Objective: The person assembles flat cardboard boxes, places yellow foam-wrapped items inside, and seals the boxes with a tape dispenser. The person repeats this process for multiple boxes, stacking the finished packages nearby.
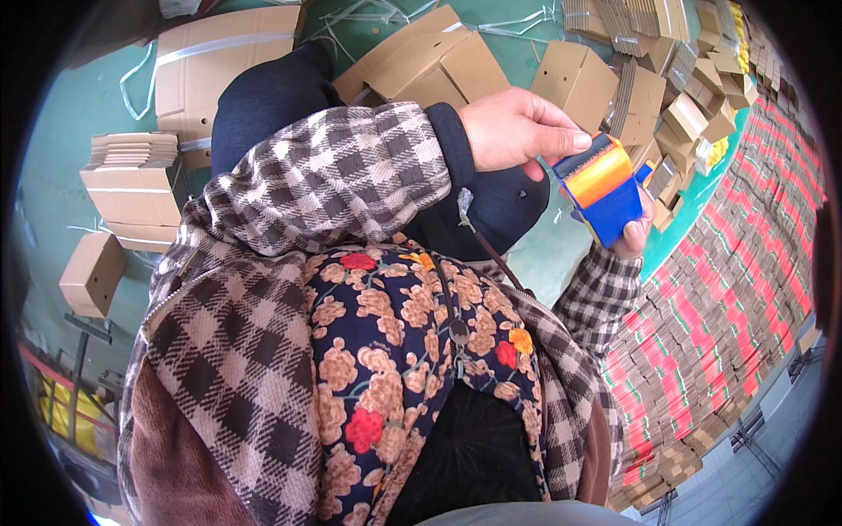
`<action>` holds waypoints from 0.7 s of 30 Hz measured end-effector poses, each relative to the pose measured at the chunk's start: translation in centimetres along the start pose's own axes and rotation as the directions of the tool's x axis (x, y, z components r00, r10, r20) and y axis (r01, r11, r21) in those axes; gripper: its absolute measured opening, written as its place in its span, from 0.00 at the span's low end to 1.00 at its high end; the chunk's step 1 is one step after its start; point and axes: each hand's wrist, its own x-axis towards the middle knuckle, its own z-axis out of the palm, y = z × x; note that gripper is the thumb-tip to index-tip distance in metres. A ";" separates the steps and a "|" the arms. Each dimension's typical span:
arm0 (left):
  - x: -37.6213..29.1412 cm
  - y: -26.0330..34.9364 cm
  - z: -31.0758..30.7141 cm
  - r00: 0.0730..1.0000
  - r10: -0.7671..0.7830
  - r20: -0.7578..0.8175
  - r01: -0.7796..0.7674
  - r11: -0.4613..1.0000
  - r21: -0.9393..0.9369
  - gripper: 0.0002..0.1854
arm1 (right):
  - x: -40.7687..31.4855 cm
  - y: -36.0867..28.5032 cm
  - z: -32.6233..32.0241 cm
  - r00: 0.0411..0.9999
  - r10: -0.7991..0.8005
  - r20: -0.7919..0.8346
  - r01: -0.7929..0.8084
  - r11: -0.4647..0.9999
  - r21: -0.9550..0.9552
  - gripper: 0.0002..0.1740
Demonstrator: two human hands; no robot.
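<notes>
A blue and orange hand-held tape dispenser (pixel 602 191) is held in front of me, to the right, its serrated edge facing up and left. My right hand (pixel 637 227) grips its blue lower part, the thumb lying on the near face. At the dark strip by the serrated edge, my left hand (pixel 520 131) pinches with thumb and fingers; whether tape lies between them cannot be told. Behind my left hand, a flattened brown cardboard box (pixel 427 59) lies on the floor.
Strapped flat cartons (pixel 223 72) and a bundle of folded cardboard (pixel 131 191) lie at the left, beside a small closed box (pixel 92 273). Several boxes (pixel 575 82) crowd the upper right. Long rows of stacked cardboard with red bands (pixel 717 283) fill the right. Loose white strapping (pixel 135 85) lies on the green floor.
</notes>
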 end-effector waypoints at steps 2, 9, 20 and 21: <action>-0.1 -0.2 0.2 0.999 0.034 0.009 -0.034 0.998 -0.050 0.19 | 0.0 0.1 -0.2 1.000 0.013 -0.007 -0.013 0.999 0.037 0.40; -0.7 0.3 0.0 0.998 0.055 0.003 -0.055 0.998 -0.034 0.16 | 0.3 0.0 -0.4 0.999 0.053 0.002 -0.053 0.996 0.072 0.38; -0.5 -1.1 0.0 0.993 0.112 0.025 -0.100 0.949 -0.298 0.11 | 0.6 -0.1 0.9 0.995 0.074 -0.060 -0.066 0.989 0.130 0.41; -0.5 -1.2 -0.1 0.989 0.148 0.025 -0.134 0.946 -0.294 0.11 | 0.6 -0.1 0.9 0.994 0.082 -0.071 -0.071 0.987 0.142 0.41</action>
